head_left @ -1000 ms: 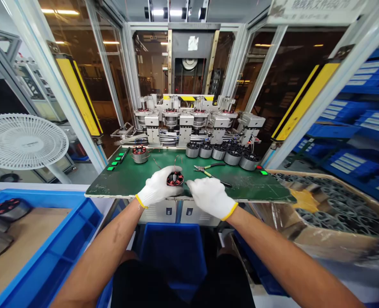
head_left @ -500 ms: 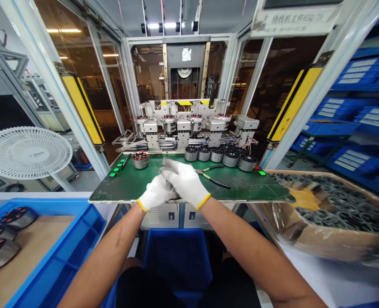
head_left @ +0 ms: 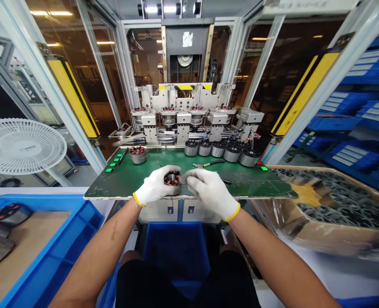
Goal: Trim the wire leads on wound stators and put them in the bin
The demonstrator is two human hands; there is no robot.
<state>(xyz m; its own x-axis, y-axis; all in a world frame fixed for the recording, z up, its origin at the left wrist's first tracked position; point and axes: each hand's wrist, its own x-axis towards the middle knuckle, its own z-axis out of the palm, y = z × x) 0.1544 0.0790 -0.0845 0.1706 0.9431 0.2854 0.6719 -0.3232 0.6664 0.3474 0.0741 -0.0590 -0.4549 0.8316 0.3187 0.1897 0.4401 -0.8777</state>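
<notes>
White-gloved hands work over a green bench at a winding machine.

The left hand [head_left: 155, 186] grips a stator [head_left: 172, 178] wound with red coils, and the right hand [head_left: 210, 192] sits just beside it. Pliers [head_left: 208, 164] lie on the bench [head_left: 256, 186] at 12 o'clock, a row of grey stators [head_left: 218, 149] stands at 1, and a wound stator [head_left: 138, 155] stands at 11. The machine [head_left: 179, 115] rises beyond them. A blue tray [head_left: 57, 252] of wound stators lies at 8, a carton [head_left: 333, 222] of grey cores at 3, a blue bin [head_left: 176, 244] at 6, and a fan [head_left: 22, 146] at 10.
</notes>
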